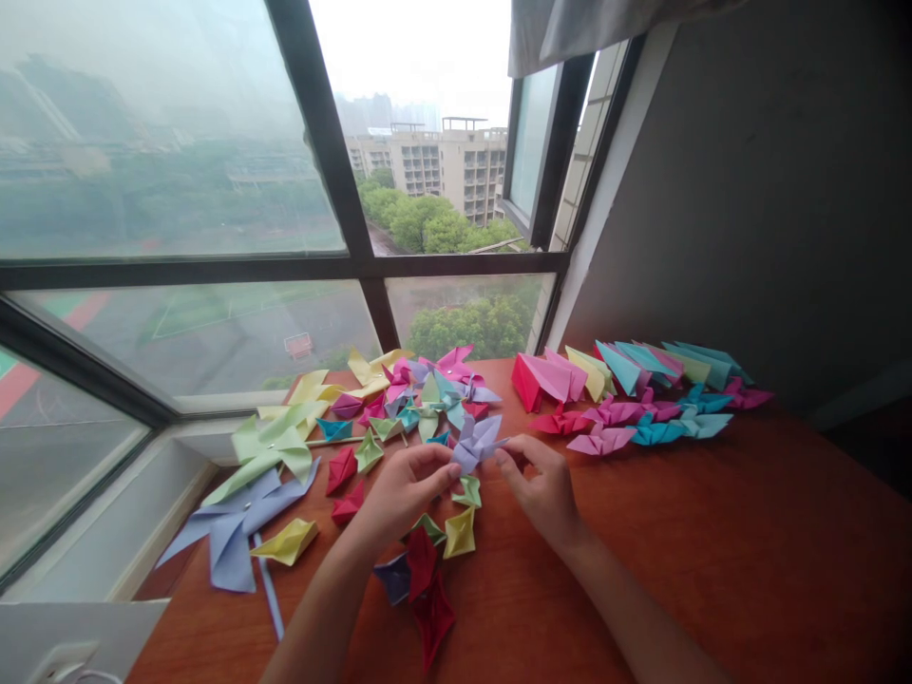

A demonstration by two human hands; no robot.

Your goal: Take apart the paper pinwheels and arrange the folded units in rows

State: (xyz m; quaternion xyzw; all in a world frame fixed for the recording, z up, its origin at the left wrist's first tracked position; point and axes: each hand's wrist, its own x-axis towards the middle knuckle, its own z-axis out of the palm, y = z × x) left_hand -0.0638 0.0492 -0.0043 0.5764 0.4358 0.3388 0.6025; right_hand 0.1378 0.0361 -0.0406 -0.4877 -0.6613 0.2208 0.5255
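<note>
A folded lavender paper piece, with several pointed flaps, is held up between my two hands over the table. My left hand pinches its left side between thumb and fingers. On the other side, my right hand is closed on its right tip. Below it lie a small green paper boat and a yellow one. Red folded boats and a dark blue one rest between my forearms. Fingers partly hide the edges of the lavender piece.
Paper pinwheels, among them a blue one and a green one, lie at the left beside a yellow boat. Paper planes and folded cranes line the back right of the wooden table. Windows stand behind.
</note>
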